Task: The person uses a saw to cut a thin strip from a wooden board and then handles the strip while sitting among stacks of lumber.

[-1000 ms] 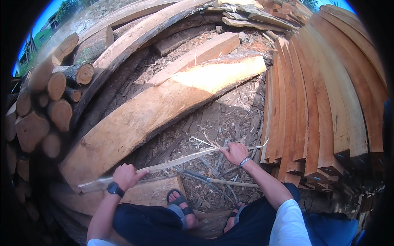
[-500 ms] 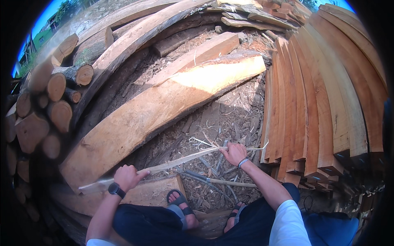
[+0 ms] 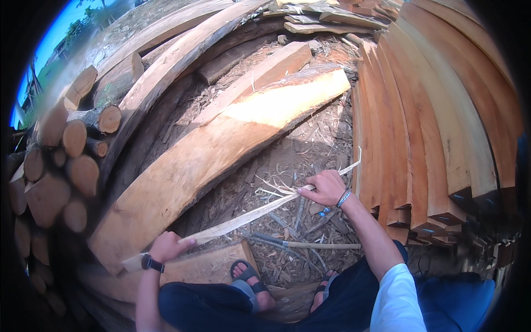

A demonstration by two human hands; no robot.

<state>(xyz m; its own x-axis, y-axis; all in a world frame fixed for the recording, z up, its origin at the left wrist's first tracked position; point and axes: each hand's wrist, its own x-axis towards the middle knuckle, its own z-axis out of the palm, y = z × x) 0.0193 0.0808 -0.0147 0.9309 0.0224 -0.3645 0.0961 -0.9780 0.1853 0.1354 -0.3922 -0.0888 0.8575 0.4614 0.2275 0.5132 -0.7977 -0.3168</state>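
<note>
A long, pale strip of wood or bark [image 3: 243, 220] stretches slantwise between my two hands. My left hand [image 3: 167, 247] is closed round its lower left part, thumb along the strip; a short flat end shows past the wrist. My right hand [image 3: 325, 188] is closed on the strip farther up to the right. Beyond it, a thin end runs on to a bent tip by the stacked boards. Loose curled fibres [image 3: 271, 191] stick out beside my right fingers. Below the strip lies a long tool with a dark end and a wooden handle [image 3: 326, 245].
A thick sawn slab [image 3: 188, 160] lies across the ground ahead, with another board [image 3: 193, 265] by my left foot. Cut logs [image 3: 83, 174] are piled at the left. Tall stacked boards [image 3: 398, 138] line the right. Bark chips and sticks cover the ground.
My right hand has moved slightly up and right, and the strip slants more steeply. Its thin right end now points upward. The view has shifted a little; both hands keep their hold.
</note>
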